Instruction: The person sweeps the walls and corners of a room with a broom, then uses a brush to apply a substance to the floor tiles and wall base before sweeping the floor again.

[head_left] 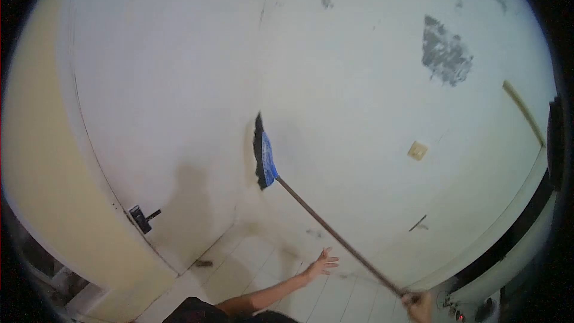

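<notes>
Head view: broom [268,158], raised at wall [347,84], contact unclear. Right hand [420,307]: fingers clamped round handle [335,233] end. Left hand [323,264]: fingers apart, empty. Possible twist or slip, from one-handed grip far from bristles [259,152].

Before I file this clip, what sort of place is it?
Likely an indoor room, perhaps in a home: it has a lever door handle, a tiled floor and a pale wall plate, probably a switch or socket.
</notes>
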`<state>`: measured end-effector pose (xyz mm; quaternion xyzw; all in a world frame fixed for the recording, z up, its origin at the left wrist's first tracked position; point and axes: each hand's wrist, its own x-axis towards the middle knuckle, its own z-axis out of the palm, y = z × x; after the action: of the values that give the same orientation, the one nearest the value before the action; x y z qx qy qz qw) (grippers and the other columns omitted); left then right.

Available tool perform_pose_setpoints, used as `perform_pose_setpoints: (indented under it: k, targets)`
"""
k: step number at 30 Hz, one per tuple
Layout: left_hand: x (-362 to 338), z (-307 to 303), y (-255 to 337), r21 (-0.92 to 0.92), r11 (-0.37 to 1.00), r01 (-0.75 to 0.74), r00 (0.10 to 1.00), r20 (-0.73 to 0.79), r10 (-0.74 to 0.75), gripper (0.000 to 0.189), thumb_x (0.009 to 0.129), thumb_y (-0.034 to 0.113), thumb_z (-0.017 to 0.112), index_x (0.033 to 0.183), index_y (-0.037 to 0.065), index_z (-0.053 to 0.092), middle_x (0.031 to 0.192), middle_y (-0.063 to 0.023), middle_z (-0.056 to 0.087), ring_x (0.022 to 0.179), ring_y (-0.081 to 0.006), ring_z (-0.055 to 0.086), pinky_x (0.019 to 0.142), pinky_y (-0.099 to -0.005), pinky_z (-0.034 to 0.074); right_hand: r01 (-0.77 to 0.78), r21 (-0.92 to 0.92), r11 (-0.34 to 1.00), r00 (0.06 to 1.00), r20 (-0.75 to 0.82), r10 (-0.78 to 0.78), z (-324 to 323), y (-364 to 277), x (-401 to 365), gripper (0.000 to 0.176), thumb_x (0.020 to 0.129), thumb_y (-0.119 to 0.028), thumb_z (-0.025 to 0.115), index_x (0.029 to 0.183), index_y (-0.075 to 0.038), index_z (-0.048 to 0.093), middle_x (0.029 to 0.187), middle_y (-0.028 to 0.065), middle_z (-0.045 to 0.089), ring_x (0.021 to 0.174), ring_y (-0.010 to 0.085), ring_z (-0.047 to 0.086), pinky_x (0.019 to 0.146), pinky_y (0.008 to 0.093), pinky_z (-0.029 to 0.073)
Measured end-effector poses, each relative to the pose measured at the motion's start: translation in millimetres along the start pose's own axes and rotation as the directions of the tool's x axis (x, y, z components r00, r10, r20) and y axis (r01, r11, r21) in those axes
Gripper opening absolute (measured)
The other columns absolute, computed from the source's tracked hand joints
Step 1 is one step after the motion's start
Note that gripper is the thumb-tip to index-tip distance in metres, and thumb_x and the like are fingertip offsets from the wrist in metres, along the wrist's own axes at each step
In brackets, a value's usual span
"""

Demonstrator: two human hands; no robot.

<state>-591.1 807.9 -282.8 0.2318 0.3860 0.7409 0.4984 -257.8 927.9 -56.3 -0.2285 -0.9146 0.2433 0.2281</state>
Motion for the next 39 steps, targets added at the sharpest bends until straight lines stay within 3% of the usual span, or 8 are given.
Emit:
perform_pose_setpoints:
  k: [2, 8, 14, 16, 21, 25, 34, 39]
  targets:
    - [8, 61, 21, -0.129, 0.953, -0.275, 0.958, 0.050, 0.283, 0.058, 0.096, 0.051, 0.034, 0.139, 0.015, 0.020, 0.127, -0.0113, 0.052, 0.100, -0.0223, 0.060, 0.079, -0.0424, 0.050, -0.273, 0.322, 0.907, 0.961, 0.039, 0.275, 12, -16, -57, 0.023, 0.090, -0.021, 0.058, 0.099, -0.001, 0.065, 0.059, -0.0030, 0.045, 0.051, 0.0075, 0.041, 0.045, 0.0241, 0.037]
    - [-14, 190, 81, -0.091, 0.919, -0.383, 0.919, 0.066, 0.390, 0.029, 0.099, 0.036, 0.036, 0.114, 0.011, 0.032, 0.085, -0.0090, 0.053, 0.069, -0.0227, 0.061, 0.065, -0.0375, 0.052, -0.313, 0.582, 0.751, 0.901, -0.067, 0.428, 41, -35, -127, 0.024, 0.089, -0.021, 0.060, 0.100, 0.000, 0.066, 0.061, -0.0036, 0.047, 0.052, 0.0062, 0.042, 0.046, 0.0240, 0.037]
    - [53, 274, 174, -0.078, 0.803, -0.591, 0.795, 0.114, 0.597, 0.024, 0.098, 0.033, 0.041, 0.101, 0.011, 0.033, 0.069, -0.0046, 0.047, 0.045, -0.0179, 0.052, 0.040, -0.0316, 0.046, -0.267, 0.635, 0.725, 0.962, 0.132, 0.239, -26, -53, -80, 0.043, 0.092, -0.023, 0.056, 0.129, -0.002, 0.050, 0.056, -0.0045, 0.043, 0.043, 0.0046, 0.037, 0.038, 0.0204, 0.028]
    - [85, 293, 212, -0.011, 0.764, -0.645, 0.763, 0.031, 0.645, 0.028, 0.098, 0.037, 0.041, 0.096, 0.011, 0.033, 0.064, -0.0028, 0.045, 0.041, -0.0153, 0.048, 0.036, -0.0300, 0.043, -0.140, 0.812, 0.567, 0.986, 0.060, 0.157, -26, -45, -36, 0.064, 0.084, -0.027, 0.064, 0.133, 0.006, 0.040, 0.053, 0.0005, 0.045, 0.039, 0.0147, 0.045, 0.036, 0.0291, 0.038]
    - [171, 276, 309, 0.133, 0.524, -0.842, 0.488, -0.227, 0.843, 0.035, 0.097, 0.041, 0.042, 0.088, 0.008, 0.041, 0.059, -0.0013, 0.044, 0.040, -0.0117, 0.042, 0.032, -0.0290, 0.037, -0.172, 0.967, 0.189, 0.984, 0.178, -0.020, -20, -60, 85, 0.063, 0.086, -0.018, 0.061, 0.140, -0.005, 0.032, 0.052, -0.0043, 0.030, 0.037, 0.0058, 0.031, 0.031, 0.0197, 0.024]
    - [169, 212, 372, 0.079, 0.529, -0.845, 0.495, -0.261, 0.829, 0.032, 0.095, 0.039, 0.046, 0.091, 0.008, 0.044, 0.058, 0.0005, 0.043, 0.040, -0.0078, 0.038, 0.030, -0.0255, 0.033, -0.302, 0.952, 0.057, 0.945, 0.306, -0.112, 12, -85, 160, 0.050, 0.088, -0.014, 0.057, 0.135, -0.008, 0.039, 0.053, -0.0048, 0.031, 0.038, 0.0048, 0.028, 0.031, 0.0190, 0.021]
    - [174, 86, 279, -0.017, 0.593, -0.805, 0.492, -0.577, 0.652, 0.026, 0.096, 0.037, 0.046, 0.086, 0.014, 0.039, 0.055, 0.0033, 0.035, 0.039, -0.0078, 0.036, 0.030, -0.0237, 0.031, -0.421, 0.792, 0.443, 0.858, 0.506, -0.090, 53, -20, 201, 0.058, 0.083, -0.013, 0.063, 0.135, -0.002, 0.039, 0.054, -0.0049, 0.034, 0.040, 0.0055, 0.032, 0.034, 0.0200, 0.026]
    - [155, 170, 235, -0.132, 0.646, -0.752, 0.613, -0.502, 0.611, 0.022, 0.098, 0.036, 0.042, 0.096, 0.014, 0.038, 0.063, 0.0010, 0.042, 0.043, -0.0098, 0.042, 0.034, -0.0272, 0.039, -0.240, 0.731, 0.638, 0.892, 0.425, -0.152, -38, -3, 145, 0.051, 0.090, -0.020, 0.058, 0.134, -0.001, 0.043, 0.054, -0.0033, 0.043, 0.039, 0.0043, 0.035, 0.036, 0.0204, 0.027]
